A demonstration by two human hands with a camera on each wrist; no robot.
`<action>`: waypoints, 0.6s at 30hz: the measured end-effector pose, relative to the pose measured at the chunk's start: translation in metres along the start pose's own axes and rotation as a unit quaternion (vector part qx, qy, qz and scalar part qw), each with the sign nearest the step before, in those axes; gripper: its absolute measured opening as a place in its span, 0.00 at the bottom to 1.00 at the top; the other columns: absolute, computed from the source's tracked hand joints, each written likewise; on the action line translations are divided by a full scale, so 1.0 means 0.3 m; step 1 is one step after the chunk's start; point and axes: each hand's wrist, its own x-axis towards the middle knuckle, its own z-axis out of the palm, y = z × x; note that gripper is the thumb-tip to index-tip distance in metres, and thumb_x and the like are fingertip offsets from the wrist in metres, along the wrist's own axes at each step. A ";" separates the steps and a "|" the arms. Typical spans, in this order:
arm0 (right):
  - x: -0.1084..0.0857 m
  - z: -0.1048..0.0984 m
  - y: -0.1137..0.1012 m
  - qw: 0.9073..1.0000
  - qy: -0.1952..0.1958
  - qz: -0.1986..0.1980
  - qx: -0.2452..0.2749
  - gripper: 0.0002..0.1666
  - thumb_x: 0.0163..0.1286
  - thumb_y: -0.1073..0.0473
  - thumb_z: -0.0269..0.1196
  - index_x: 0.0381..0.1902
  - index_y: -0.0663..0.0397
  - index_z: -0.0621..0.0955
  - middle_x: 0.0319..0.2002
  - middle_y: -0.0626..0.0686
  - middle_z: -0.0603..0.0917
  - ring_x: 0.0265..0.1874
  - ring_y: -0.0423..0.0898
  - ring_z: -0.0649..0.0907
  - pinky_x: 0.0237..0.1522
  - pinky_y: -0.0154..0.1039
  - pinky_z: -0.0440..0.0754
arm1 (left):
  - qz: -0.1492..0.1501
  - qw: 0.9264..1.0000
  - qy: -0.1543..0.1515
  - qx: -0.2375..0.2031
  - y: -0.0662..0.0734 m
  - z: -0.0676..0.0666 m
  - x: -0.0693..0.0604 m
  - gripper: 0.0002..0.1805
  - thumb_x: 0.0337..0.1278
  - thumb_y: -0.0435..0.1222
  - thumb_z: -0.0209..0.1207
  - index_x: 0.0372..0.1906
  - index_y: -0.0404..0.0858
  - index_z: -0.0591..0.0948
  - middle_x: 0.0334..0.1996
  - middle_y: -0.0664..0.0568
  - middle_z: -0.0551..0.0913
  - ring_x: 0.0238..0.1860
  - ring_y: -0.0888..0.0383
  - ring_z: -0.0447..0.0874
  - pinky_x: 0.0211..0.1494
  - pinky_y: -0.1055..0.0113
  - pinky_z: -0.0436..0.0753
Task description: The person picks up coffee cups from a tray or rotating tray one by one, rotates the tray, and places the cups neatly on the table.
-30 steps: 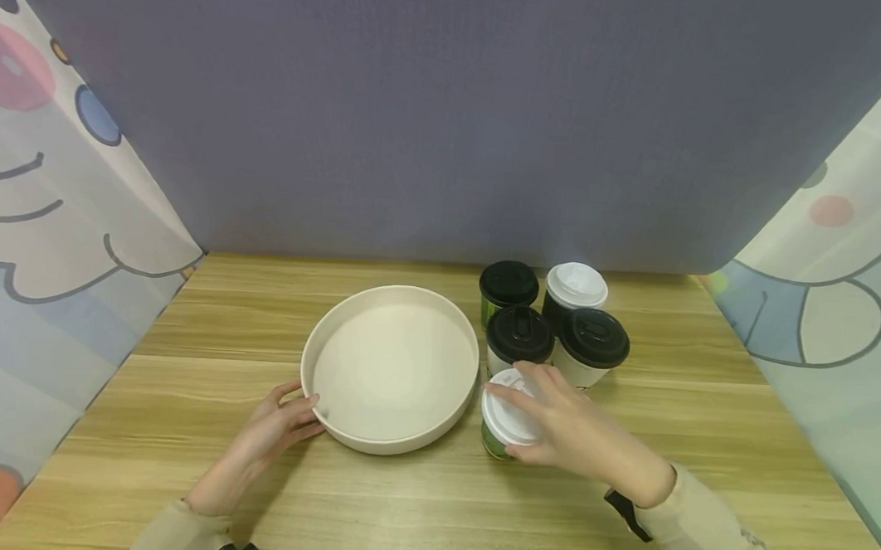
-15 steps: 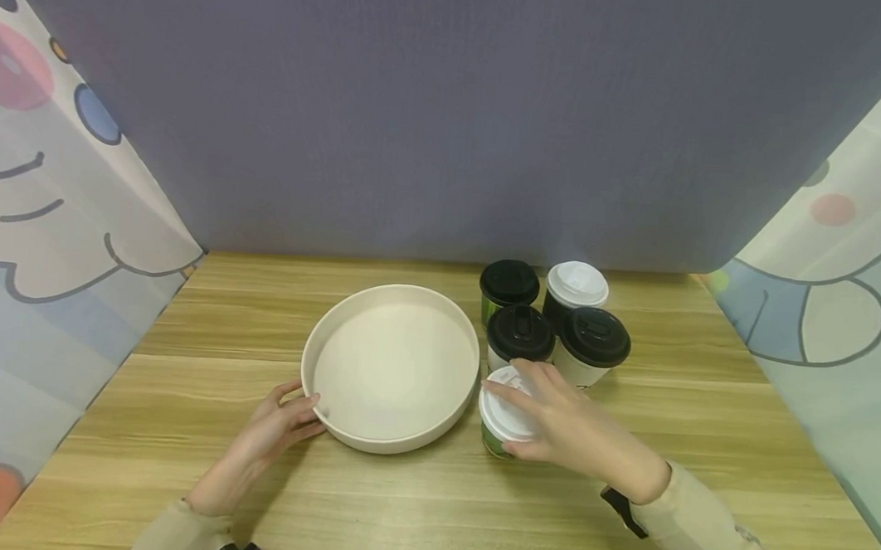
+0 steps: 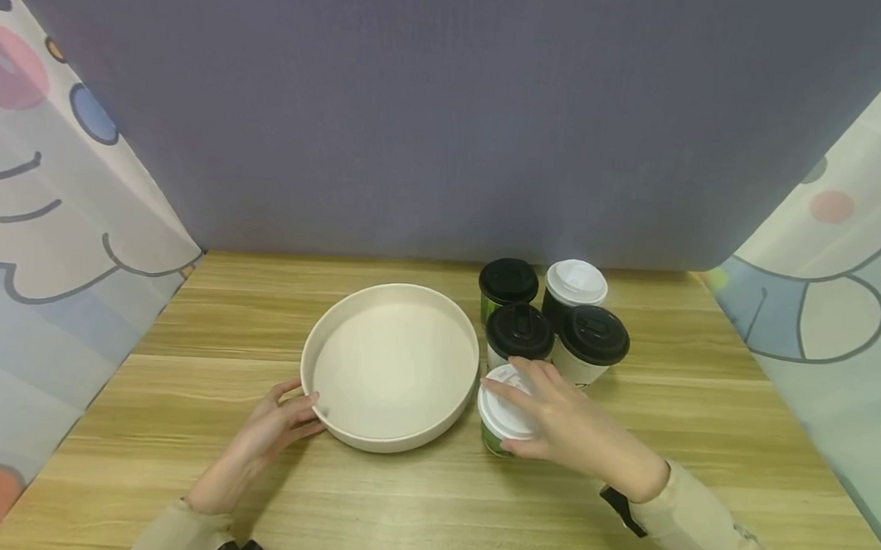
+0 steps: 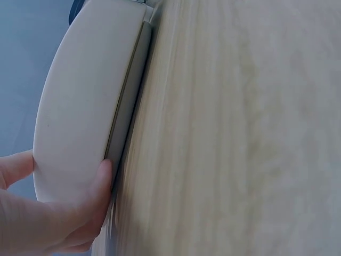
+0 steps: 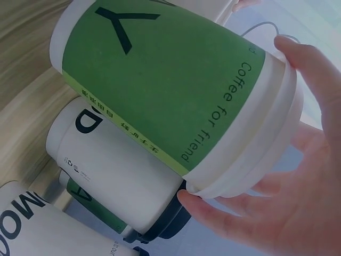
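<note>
At the near left of a round cream tray (image 3: 394, 364), my left hand (image 3: 271, 428) holds the rim. In the left wrist view the thumb is at the upper edge of the tray's wall (image 4: 80, 101) and the fingers reach its lower edge. My right hand (image 3: 571, 419) grips a paper coffee cup by its white lid (image 3: 504, 411), thumb on one side and fingers spread on the other. The right wrist view shows this cup's green sleeve (image 5: 165, 80), lettered "Coffee for friend". The cup is upright, just right of the tray.
Behind the held cup stand a black-lidded white cup (image 3: 520, 333), another black-lidded cup (image 3: 594, 337), a green black-lidded cup (image 3: 509, 283) and a dark white-lidded cup (image 3: 576, 284). A grey panel (image 3: 448, 126) rises at the wooden table's (image 3: 368, 512) back edge; printed curtains flank both sides.
My right hand and the white-lidded cup have shifted very slightly left toward the tray. The left hand and the tray have stayed in place.
</note>
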 end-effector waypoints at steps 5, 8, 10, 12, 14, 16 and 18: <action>-0.003 0.005 0.001 1.000 0.004 -0.004 0.002 0.40 0.44 0.41 0.67 0.57 0.45 0.72 0.55 0.64 0.68 0.49 0.60 0.71 0.40 0.54 0.79 | 0.007 1.000 -0.010 0.008 -0.006 -0.011 0.004 0.40 0.60 0.36 0.50 0.65 0.28 0.38 0.51 0.34 0.63 0.43 0.53 0.77 0.53 0.57 0.76; -0.005 0.010 0.002 1.000 0.016 -0.012 0.004 0.40 0.44 0.41 0.67 0.57 0.46 0.71 0.55 0.65 0.68 0.50 0.60 0.71 0.44 0.55 0.78 | 0.008 0.999 -0.015 0.029 -0.016 -0.027 0.013 0.44 0.56 0.40 0.55 0.64 0.28 0.40 0.49 0.37 0.66 0.42 0.55 0.78 0.52 0.61 0.77; -0.006 0.014 0.004 1.000 0.022 -0.015 0.005 0.40 0.46 0.40 0.66 0.57 0.46 0.72 0.55 0.65 0.68 0.51 0.60 0.71 0.46 0.55 0.77 | 0.012 0.998 -0.010 0.053 -0.013 -0.030 0.014 0.44 0.55 0.41 0.55 0.64 0.27 0.41 0.48 0.37 0.67 0.41 0.55 0.78 0.51 0.61 0.78; -0.008 0.017 0.005 0.999 0.029 -0.018 0.006 0.39 0.48 0.39 0.64 0.57 0.47 0.72 0.55 0.64 0.68 0.51 0.59 0.70 0.48 0.55 0.75 | 0.016 0.997 -0.005 0.078 -0.025 -0.044 0.025 0.46 0.52 0.46 0.58 0.64 0.28 0.44 0.47 0.37 0.68 0.40 0.55 0.79 0.49 0.62 0.79; -0.011 0.018 0.006 0.999 0.033 -0.019 0.009 0.37 0.51 0.37 0.61 0.56 0.48 0.72 0.55 0.64 0.68 0.52 0.59 0.70 0.50 0.55 0.74 | 0.029 0.993 0.002 0.116 -0.015 -0.042 0.020 0.42 0.55 0.44 0.55 0.63 0.26 0.47 0.47 0.32 0.68 0.40 0.51 0.79 0.47 0.60 0.80; -0.012 0.018 0.007 0.999 0.040 -0.023 0.012 0.35 0.55 0.36 0.57 0.55 0.50 0.73 0.55 0.64 0.69 0.53 0.58 0.69 0.51 0.55 0.73 | 0.044 0.987 0.009 0.156 -0.007 -0.043 0.014 0.38 0.57 0.42 0.54 0.62 0.25 0.50 0.48 0.29 0.68 0.39 0.48 0.79 0.44 0.60 0.82; -0.016 0.017 0.007 0.998 0.051 -0.028 0.015 0.33 0.59 0.35 0.53 0.53 0.51 0.74 0.55 0.63 0.69 0.53 0.57 0.69 0.51 0.55 0.72 | 0.058 0.980 0.009 0.188 0.008 -0.044 0.005 0.34 0.59 0.39 0.52 0.61 0.24 0.52 0.48 0.28 0.68 0.40 0.46 0.79 0.43 0.61 0.82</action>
